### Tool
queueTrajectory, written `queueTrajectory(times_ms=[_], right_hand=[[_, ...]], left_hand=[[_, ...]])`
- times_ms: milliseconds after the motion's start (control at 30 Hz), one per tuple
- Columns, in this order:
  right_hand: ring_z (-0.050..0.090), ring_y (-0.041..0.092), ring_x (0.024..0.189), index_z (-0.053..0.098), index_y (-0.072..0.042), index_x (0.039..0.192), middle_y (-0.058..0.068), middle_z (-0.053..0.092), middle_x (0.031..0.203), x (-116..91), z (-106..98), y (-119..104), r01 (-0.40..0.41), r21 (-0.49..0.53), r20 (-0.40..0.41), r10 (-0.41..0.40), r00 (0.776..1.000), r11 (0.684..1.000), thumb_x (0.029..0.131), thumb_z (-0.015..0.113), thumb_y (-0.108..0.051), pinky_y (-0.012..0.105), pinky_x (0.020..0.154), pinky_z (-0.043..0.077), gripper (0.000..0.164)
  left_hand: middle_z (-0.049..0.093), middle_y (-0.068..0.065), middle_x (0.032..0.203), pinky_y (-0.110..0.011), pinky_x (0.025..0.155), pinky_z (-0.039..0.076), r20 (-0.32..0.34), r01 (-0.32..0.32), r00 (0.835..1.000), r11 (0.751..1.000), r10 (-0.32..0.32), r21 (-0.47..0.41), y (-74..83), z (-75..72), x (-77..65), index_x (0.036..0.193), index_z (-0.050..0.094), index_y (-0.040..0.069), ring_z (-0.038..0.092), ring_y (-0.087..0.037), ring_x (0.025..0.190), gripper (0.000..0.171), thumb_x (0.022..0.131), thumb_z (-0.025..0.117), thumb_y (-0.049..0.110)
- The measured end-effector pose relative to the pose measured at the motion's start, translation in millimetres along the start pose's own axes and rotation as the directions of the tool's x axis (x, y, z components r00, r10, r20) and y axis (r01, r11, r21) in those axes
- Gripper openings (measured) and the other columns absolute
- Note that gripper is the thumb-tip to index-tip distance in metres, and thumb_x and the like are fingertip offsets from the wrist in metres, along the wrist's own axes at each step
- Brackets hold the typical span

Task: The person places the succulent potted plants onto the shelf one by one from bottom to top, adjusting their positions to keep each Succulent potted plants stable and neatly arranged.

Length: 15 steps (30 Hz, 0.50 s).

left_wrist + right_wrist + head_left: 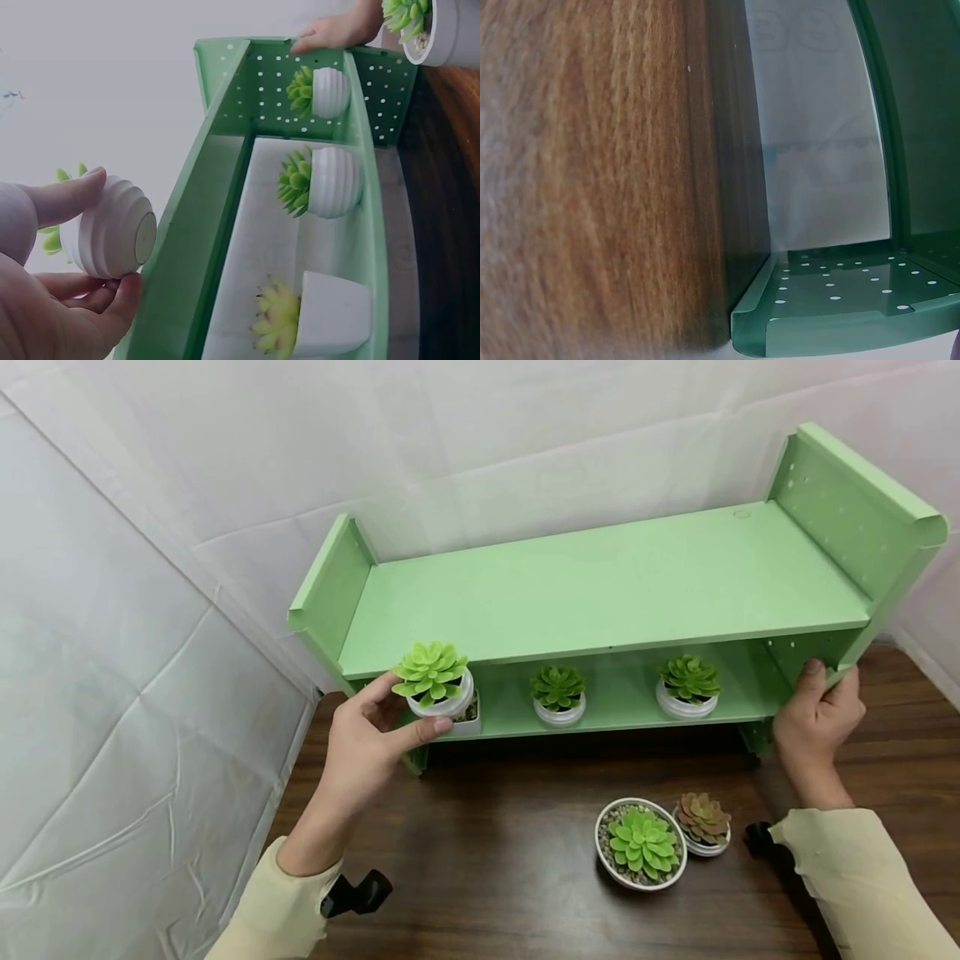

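My left hand (pixel 352 752) holds a small potted succulent (pixel 431 673) between thumb and fingers, at the left front edge of the green shelf (pixel 600 585). In the left wrist view its ribbed white pot (pixel 112 229) is tilted, with the round base showing. At the shelf's other end, my right hand (pixel 817 718) grips the front edge of the right side panel (pixel 885 585), thumb on the near side. On the lower board sit a square white pot (pixel 334 313), partly hidden behind the held one in the head view, and two round potted succulents (pixel 558 697) (pixel 688 687).
In front of the shelf, on the dark wooden table (pixel 480 860), stand a wide round pot (pixel 641 845) with a green succulent and a smaller pot with a reddish succulent (pixel 702 818). White cloth (pixel 525 452) hangs behind and at the left. Black devices (pixel 356 893) are at both wrists.
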State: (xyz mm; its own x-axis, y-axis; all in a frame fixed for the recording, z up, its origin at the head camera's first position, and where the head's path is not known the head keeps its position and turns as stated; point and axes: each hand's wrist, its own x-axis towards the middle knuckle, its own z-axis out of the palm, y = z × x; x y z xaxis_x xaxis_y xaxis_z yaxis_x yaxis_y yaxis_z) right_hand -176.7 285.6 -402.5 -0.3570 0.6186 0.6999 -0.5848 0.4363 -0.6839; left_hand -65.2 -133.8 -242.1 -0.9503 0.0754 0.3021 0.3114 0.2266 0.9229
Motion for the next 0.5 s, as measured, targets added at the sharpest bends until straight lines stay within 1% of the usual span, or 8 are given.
queueTrajectory(times_ms=[133,233,300,400,500], right_hand=[[0.047,0.001,0.063,0.066,0.0,0.099,-0.012,0.048,0.065,0.1,0.0,-4.9,-0.005,0.003,-0.004,0.005,1.0,1.0,0.092,0.05,-0.007,0.014,0.066,0.037,0.018],[0.047,0.001,0.063,0.066,-0.001,0.098,-0.012,0.048,0.066,0.5,0.2,-7.9,-0.004,0.003,-0.011,0.004,1.0,1.0,0.092,0.051,-0.008,0.013,0.066,0.037,0.018],[0.047,0.001,0.063,0.066,-0.001,0.099,-0.013,0.048,0.066,0.3,-0.3,-7.5,-0.004,-0.004,-0.01,0.004,1.0,1.0,0.092,0.051,-0.008,0.013,0.067,0.038,0.018],[0.048,0.001,0.064,0.066,-0.002,0.1,-0.013,0.048,0.065,-0.3,-2.1,0.0,-0.006,-0.01,0.001,0.006,1.0,1.0,0.093,0.051,-0.01,0.014,0.068,0.038,0.018],[0.048,0.002,0.064,0.066,-0.003,0.101,-0.012,0.049,0.065,-0.3,-4.4,12.3,-0.005,-0.008,0.008,0.005,1.0,1.0,0.093,0.053,-0.013,0.014,0.068,0.039,0.019]], left_hand=[[0.057,-0.001,0.118,-0.037,0.087,0.044,-0.013,-0.013,1.0,1.0,0.013,0.013,-7.0,-2.5,6.3,0.124,0.057,0.016,0.056,-0.018,0.103,0.056,0.073,0.078,0.009],[0.058,-0.001,0.118,-0.036,0.089,0.043,-0.015,-0.03,0.999,0.999,0.03,0.015,-8.8,-3.2,11.1,0.124,0.057,0.016,0.056,-0.018,0.104,0.056,0.073,0.078,0.009],[0.058,-0.002,0.118,-0.036,0.089,0.043,-0.021,-0.028,0.999,1.0,0.028,0.012,-8.6,-3.8,12.9,0.124,0.057,0.015,0.056,-0.018,0.104,0.056,0.072,0.078,0.009],[0.059,-0.002,0.116,-0.036,0.089,0.043,-0.033,-0.011,0.999,1.0,0.011,0.01,-8.0,-5.4,14.2,0.123,0.058,0.015,0.056,-0.018,0.105,0.055,0.072,0.078,0.009],[0.06,-0.003,0.115,-0.035,0.087,0.045,-0.039,-0.01,0.999,1.0,0.011,0.018,-6.2,-6.7,15.6,0.122,0.059,0.016,0.056,-0.018,0.105,0.053,0.073,0.079,0.011]])
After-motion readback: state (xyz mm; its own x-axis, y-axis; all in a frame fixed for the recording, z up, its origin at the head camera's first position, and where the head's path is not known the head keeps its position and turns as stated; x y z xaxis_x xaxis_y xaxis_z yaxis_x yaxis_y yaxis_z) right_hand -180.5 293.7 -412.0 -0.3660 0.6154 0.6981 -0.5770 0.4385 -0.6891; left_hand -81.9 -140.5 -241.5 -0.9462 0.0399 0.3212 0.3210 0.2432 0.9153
